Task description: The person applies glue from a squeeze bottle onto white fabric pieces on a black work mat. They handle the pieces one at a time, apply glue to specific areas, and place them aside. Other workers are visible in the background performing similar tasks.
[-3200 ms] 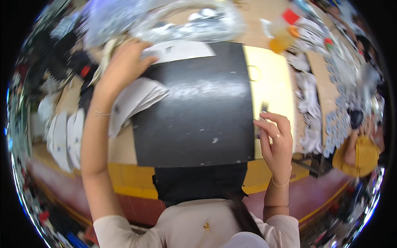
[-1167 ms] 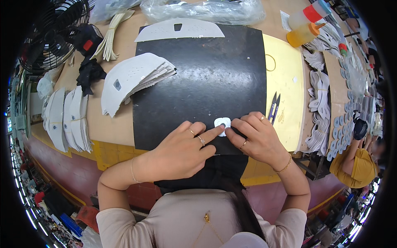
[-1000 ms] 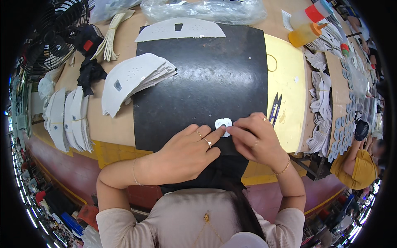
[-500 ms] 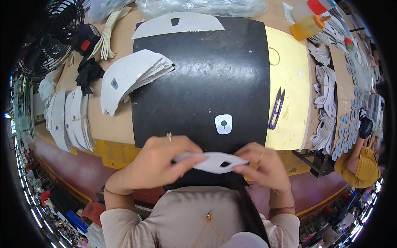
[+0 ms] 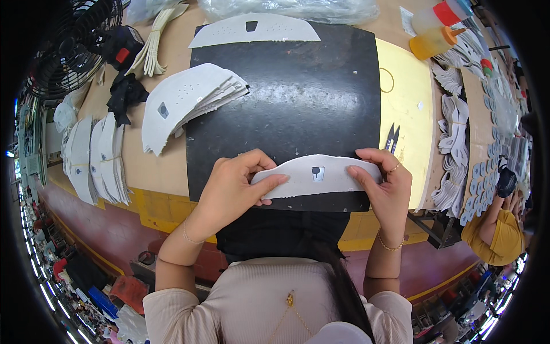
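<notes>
A white curved panel [image 5: 298, 182] is held by both hands over the near edge of the black mat [image 5: 286, 97]; whether it is resting on the mat or raised slightly cannot be determined. Its left end is pinched by the left hand [image 5: 243, 180], the thumb being laid on the upper face and the other fingers curled behind and below. Its right end is gripped by the right hand [image 5: 387, 180], with the thumb pressed on the face and the index finger extended along the top edge. Through the small window near the panel's middle, a pale patch [image 5: 319, 174] with a dark mark is seen.

A second panel [image 5: 275, 30] is laid along the far edge of the mat. A fanned stack of similar panels [image 5: 180, 94] is placed partly over the mat's left edge. On the yellow sheet [image 5: 409, 97], to the right, snips [image 5: 392, 137] are partly hidden by the right hand, and a rubber band [image 5: 387, 80] is found farther up. An orange bottle [image 5: 429, 46] is noted beyond.
</notes>
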### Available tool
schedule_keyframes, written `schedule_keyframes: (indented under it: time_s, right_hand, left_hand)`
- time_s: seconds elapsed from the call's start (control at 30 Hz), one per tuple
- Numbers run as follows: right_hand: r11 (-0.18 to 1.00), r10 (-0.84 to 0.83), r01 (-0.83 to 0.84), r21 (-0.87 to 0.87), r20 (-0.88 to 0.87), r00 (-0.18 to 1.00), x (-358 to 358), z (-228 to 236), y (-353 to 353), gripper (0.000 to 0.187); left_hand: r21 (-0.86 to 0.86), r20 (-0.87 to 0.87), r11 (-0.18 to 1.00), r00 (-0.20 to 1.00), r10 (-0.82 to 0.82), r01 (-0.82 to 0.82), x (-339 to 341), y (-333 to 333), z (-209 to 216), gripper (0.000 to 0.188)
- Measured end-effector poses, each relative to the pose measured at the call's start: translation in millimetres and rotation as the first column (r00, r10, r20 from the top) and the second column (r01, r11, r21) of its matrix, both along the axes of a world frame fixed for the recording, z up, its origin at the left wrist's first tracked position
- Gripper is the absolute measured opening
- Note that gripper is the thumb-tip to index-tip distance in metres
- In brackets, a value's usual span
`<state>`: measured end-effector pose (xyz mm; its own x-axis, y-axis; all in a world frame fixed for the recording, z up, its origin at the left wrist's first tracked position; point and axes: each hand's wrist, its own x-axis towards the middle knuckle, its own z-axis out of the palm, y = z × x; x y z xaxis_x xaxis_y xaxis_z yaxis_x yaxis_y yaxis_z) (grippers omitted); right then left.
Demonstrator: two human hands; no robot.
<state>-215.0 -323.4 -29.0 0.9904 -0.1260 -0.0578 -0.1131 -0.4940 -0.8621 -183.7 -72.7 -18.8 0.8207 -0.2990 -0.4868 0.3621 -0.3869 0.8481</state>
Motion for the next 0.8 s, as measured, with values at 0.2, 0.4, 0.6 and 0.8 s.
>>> schedule_keyframes:
  time_s: [0.2, 0.4, 0.6, 0.8]
  right_hand:
    - [0.998, -0.002, 0.000, -0.058, -0.030, 1.000, 2.9, 3.7, 2.3, 0.023]
    - [0.996, 0.005, -0.006, -0.088, -0.005, 1.000, 4.9, 4.0, 4.1, 0.023]
    - [0.995, 0.005, -0.006, -0.098, -0.014, 1.000, 4.8, 3.7, 3.9, 0.022]
    - [0.992, 0.009, -0.010, -0.123, -0.013, 1.000, 5.6, 5.0, 5.5, 0.021]
  left_hand:
    - [0.051, -0.079, 0.998, 0.997, -0.019, 0.023, 4.4, 0.2, 3.5, 0.020]
    - [0.046, -0.090, 0.999, 0.996, -0.016, 0.020, 5.5, 0.6, 3.9, 0.021]
    - [0.054, -0.031, 0.998, 0.999, -0.034, 0.035, 3.5, 0.3, 2.9, 0.022]
    - [0.052, -0.062, 0.998, 0.997, -0.034, 0.038, 5.6, -0.2, 3.9, 0.020]
